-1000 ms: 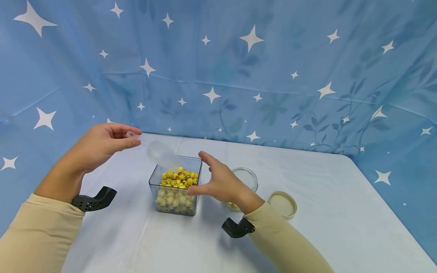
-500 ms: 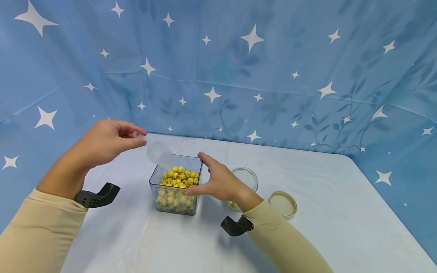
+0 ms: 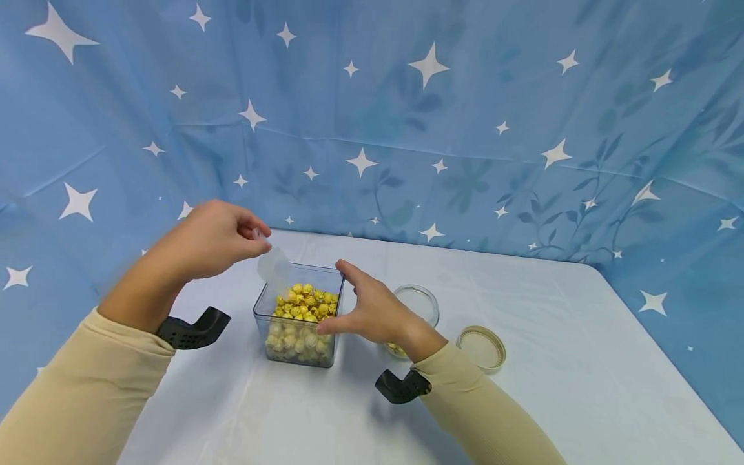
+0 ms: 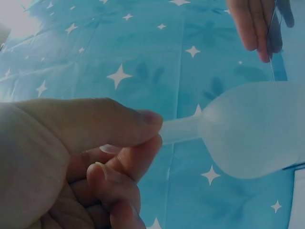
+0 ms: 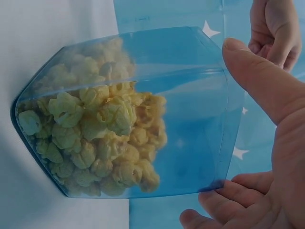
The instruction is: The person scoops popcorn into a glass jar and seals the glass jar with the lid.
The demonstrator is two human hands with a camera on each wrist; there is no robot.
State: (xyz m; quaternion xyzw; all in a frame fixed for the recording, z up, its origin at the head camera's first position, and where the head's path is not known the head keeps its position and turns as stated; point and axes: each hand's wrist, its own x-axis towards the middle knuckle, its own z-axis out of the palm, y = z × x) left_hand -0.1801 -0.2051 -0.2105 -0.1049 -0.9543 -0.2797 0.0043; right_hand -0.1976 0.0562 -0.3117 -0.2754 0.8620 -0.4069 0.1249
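Note:
My left hand (image 3: pixel 212 239) pinches the handle end of a translucent white scoop (image 4: pixel 252 129) between thumb and index finger. The scoop's bowl tilts downward over the left side of a clear, square, open-topped container (image 3: pixel 325 276). Yellow popcorn (image 3: pixel 305 302) fills the container about halfway. At the container's right side, my right hand (image 3: pixel 374 310) holds it near the rim, thumb on the near side and fingers at the far side. In the right wrist view, the popcorn (image 5: pixel 109 129) shows through the container's wall, and the left hand (image 5: pixel 276 31) is in the upper right.
Behind the right forearm stands an open round glass jar (image 3: pixel 434 303), partly hidden, with a little yellow popcorn visible low in it. A round lid with a beige rim (image 3: pixel 501 352) lies to its right. The white-covered table (image 3: pixel 581 361) meets a blue star-patterned curtain (image 3: pixel 395 116) at the back.
My left hand has moved right, closer to the container, and the scoop has swung to a steeper downward tilt. The right hand and the container stay nearly still.

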